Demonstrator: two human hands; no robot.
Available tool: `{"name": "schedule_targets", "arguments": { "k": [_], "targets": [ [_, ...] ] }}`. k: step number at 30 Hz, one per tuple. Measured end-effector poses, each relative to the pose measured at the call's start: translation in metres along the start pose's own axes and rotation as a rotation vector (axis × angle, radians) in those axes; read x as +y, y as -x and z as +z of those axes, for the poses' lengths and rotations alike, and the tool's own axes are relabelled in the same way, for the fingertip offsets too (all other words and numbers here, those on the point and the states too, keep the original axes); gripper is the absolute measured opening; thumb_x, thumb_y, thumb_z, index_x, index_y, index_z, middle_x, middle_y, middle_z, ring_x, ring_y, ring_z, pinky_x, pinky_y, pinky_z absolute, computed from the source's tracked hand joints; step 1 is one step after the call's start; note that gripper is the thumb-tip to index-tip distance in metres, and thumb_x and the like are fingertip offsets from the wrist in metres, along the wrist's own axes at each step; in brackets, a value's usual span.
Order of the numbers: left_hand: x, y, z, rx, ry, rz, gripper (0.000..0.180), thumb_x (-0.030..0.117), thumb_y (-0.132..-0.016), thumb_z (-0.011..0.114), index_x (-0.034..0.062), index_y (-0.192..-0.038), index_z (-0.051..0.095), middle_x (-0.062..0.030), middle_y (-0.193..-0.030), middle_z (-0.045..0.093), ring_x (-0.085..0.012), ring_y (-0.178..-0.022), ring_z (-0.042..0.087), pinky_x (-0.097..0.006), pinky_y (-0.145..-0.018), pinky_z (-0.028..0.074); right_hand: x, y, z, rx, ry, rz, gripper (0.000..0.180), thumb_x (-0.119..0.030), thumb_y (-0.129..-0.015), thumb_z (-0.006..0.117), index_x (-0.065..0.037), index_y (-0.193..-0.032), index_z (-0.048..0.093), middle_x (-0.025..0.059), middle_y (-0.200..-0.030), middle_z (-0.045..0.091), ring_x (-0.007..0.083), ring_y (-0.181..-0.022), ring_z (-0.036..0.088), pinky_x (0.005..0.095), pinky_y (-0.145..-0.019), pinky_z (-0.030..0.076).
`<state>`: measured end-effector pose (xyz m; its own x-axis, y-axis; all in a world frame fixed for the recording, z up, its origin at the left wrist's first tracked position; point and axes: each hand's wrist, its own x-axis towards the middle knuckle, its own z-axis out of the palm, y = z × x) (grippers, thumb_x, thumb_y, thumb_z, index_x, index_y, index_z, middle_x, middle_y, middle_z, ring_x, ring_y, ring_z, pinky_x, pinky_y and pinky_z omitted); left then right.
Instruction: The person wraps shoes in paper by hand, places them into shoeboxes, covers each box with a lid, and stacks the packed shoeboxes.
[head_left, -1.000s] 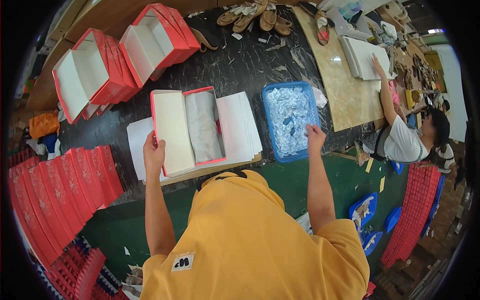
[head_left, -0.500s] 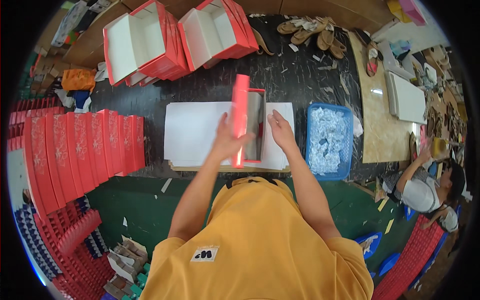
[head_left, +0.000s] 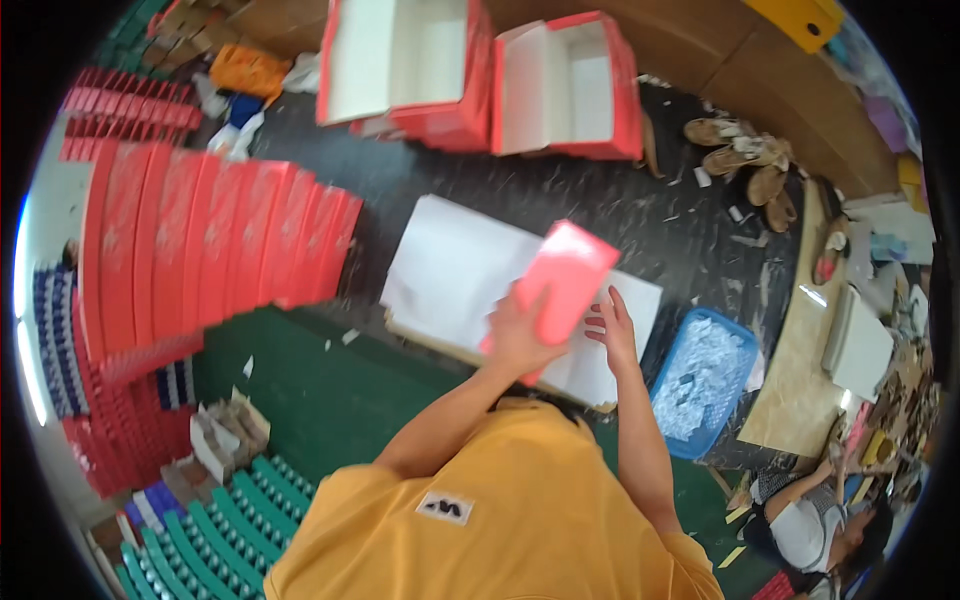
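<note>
A red shoebox (head_left: 575, 265) with its lid down stands tilted over a pile of white paper sheets (head_left: 455, 262). My left hand (head_left: 524, 338) grips the near left part of the box, its thumb on top and its fingers along the side. On the other side my right hand (head_left: 614, 328) has its fingers spread, close beside the box and holding nothing. What the box holds is hidden under the lid. Right of the paper stands a blue plastic basket (head_left: 660, 385) full of small clear packets.
Red shoeboxes (head_left: 215, 235) stand in a row at the left. Opened boxes with white insides (head_left: 400, 60) are stacked at the back. Several brown sandals (head_left: 770, 185) lie back right. A person (head_left: 810, 515) works at the lower right. Green box stacks (head_left: 215, 530) sit lower left.
The lid, upright over the open box before, now covers it. My left hand has taken hold of the box, which is turned askew. My view has swung, shifting the whole scene.
</note>
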<state>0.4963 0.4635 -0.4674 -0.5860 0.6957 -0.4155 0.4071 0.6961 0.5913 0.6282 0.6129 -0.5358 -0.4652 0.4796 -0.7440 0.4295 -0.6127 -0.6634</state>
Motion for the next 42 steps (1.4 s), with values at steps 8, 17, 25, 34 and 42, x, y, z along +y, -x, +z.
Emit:
{"name": "schedule_targets", "arguments": {
  "k": [8,17,25,34,42],
  "targets": [
    [-0.287,0.033,-0.193,0.536,-0.354,-0.142,0.094,0.027,-0.073,0.083,0.0179,-0.157,0.042,-0.0272,-0.164,0.025,-0.0466,-0.148,0.031,-0.055,-0.121,0.028,-0.096,-0.170,-0.137,0.459,0.362,-0.483,0.036,-0.030,-0.100,0.065,-0.002,-0.121,0.070,0.0046,-0.087,0.071,0.0133,-0.081,0.066,0.0301,-0.073,0.052],
    [-0.231,-0.052,-0.094,0.250,-0.467,0.148,0.063,0.027,-0.094,0.064,0.0080,-0.152,0.046,-0.0251,-0.163,0.029,-0.0465,-0.151,0.025,-0.057,-0.122,0.022,-0.256,-0.324,-0.286,0.929,0.365,-0.368,0.035,-0.021,-0.093,0.061,0.012,-0.107,0.063,0.0180,-0.081,0.073,0.0286,-0.071,0.075,0.0396,-0.054,0.060],
    [-0.261,-0.031,-0.056,0.105,-0.494,0.148,0.075,0.038,-0.099,0.055,0.0027,-0.159,0.027,-0.0279,-0.166,0.017,-0.0476,-0.153,0.016,-0.057,-0.125,0.014,-0.033,-0.056,-0.016,0.153,0.418,-0.313,0.022,-0.014,-0.096,0.063,0.001,-0.111,0.069,0.0091,-0.093,0.074,0.0196,-0.087,0.067,0.0360,-0.080,0.055],
    [-0.073,0.012,-0.045,-0.021,0.182,0.513,0.071,-0.001,-0.087,0.061,-0.0028,-0.154,0.037,-0.0277,-0.156,0.040,-0.0419,-0.146,0.039,-0.047,-0.119,0.034,0.058,0.006,0.096,0.194,0.543,-0.432,0.049,-0.023,-0.095,0.066,-0.001,-0.138,0.054,0.0243,-0.090,0.072,0.0378,-0.085,0.072,0.0471,-0.078,0.057],
    [-0.043,-0.058,-0.051,0.319,0.868,-0.017,0.035,0.009,-0.099,0.064,-0.0052,-0.130,0.061,-0.0105,-0.113,0.071,-0.0202,-0.095,0.070,-0.033,-0.085,0.058,-0.059,-0.077,-0.253,0.877,0.569,-0.604,0.028,-0.021,-0.092,0.064,-0.005,-0.114,0.072,0.0162,-0.082,0.072,0.0301,-0.077,0.071,0.0401,-0.072,0.054]
  ]
}}
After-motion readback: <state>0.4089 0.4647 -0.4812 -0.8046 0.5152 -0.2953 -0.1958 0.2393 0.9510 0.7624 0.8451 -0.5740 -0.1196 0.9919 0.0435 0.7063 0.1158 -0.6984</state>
